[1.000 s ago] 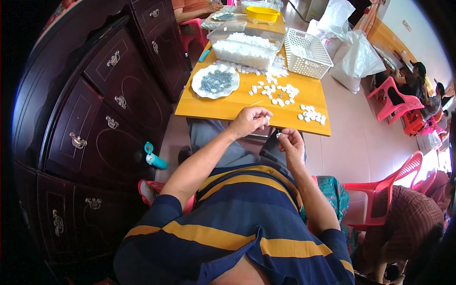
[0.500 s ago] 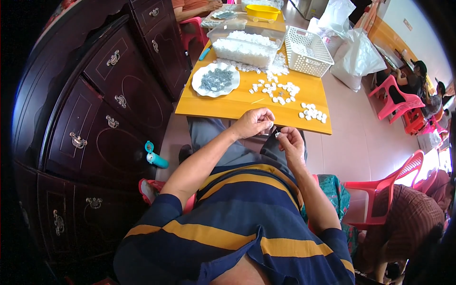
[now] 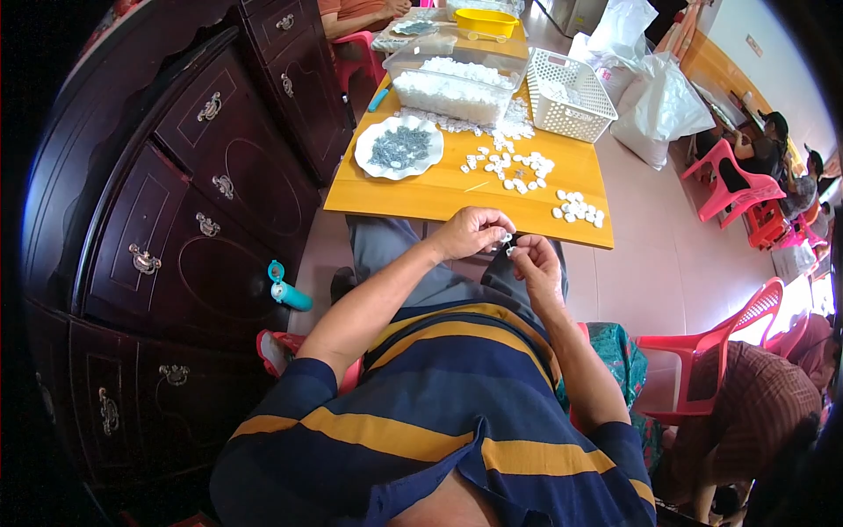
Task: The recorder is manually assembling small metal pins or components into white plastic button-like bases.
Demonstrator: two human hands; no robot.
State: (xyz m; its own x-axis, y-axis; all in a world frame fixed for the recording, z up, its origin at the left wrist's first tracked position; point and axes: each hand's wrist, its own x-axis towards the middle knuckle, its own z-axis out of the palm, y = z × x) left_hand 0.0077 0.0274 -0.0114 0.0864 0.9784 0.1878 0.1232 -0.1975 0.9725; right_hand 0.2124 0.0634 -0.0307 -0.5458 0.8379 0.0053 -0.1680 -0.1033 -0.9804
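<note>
Both my hands are held close together just off the near edge of the wooden table (image 3: pixel 413 195), above my lap. My left hand (image 3: pixel 476 232) pinches a small white plastic piece (image 3: pixel 507 238) between thumb and fingers. Facing it, my right hand (image 3: pixel 538 265) pinches another small white piece (image 3: pixel 511 251). The two pieces are nearly touching; their exact shape is too small to make out. Beyond my hands, several small white pieces (image 3: pixel 575 208) lie in a cluster at the table's right corner, with more white pieces (image 3: pixel 520 172) scattered further back.
A scalloped white plate (image 3: pixel 363 158) holds small grey parts. Behind stand a clear bin (image 3: pixel 457 107) full of white pieces and a white slotted basket (image 3: pixel 584 123). Dark cabinets (image 3: pixel 176 237) line the left; a teal bottle (image 3: pixel 290 296) is on the floor. Other people sit nearby.
My left hand has lowered slightly and turned, so the white piece in its fingertips shows more plainly. My right hand has barely moved.
</note>
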